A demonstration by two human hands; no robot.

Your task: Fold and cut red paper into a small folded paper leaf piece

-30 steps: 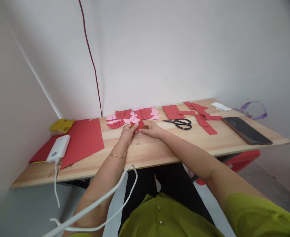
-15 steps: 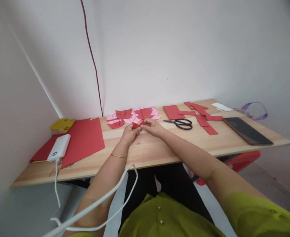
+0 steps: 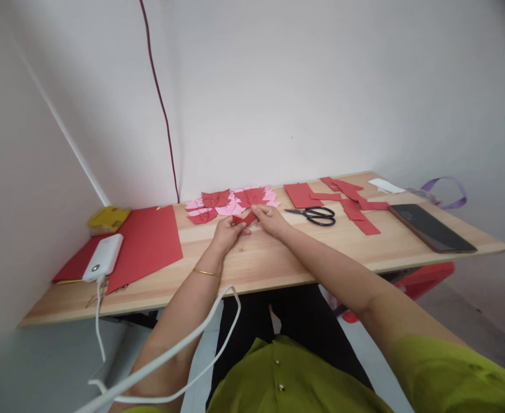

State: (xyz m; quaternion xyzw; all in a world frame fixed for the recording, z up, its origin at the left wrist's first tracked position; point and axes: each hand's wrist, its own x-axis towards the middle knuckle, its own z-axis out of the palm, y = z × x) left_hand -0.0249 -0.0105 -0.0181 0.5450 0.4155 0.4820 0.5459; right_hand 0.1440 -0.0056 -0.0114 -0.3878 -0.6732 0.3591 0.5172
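Observation:
Between my hands is a small piece of folded red paper (image 3: 245,218), held just above the table. My left hand (image 3: 227,234) pinches its left part, thumb on top and fingers beneath. At its right end, the fingertips of my right hand (image 3: 270,220) are closed on the paper. Just behind my hands lie several folded pink paper pieces (image 3: 232,205) and folded red paper pieces (image 3: 216,198) in a cluster against the wall. Black-handled scissors (image 3: 315,214) rest to the right of my right hand.
Red paper strips (image 3: 358,215) and a red square (image 3: 297,195) lie at the right, near a dark phone (image 3: 428,228). On the left, a white power bank (image 3: 103,257) with a white cable sits on large red sheets (image 3: 155,241). A yellow packet (image 3: 109,218) is behind it.
The red paper between my hands has turned and shows a longer strip to the right. My right fingertips have shifted slightly along it; my left hand stays nearly in place.

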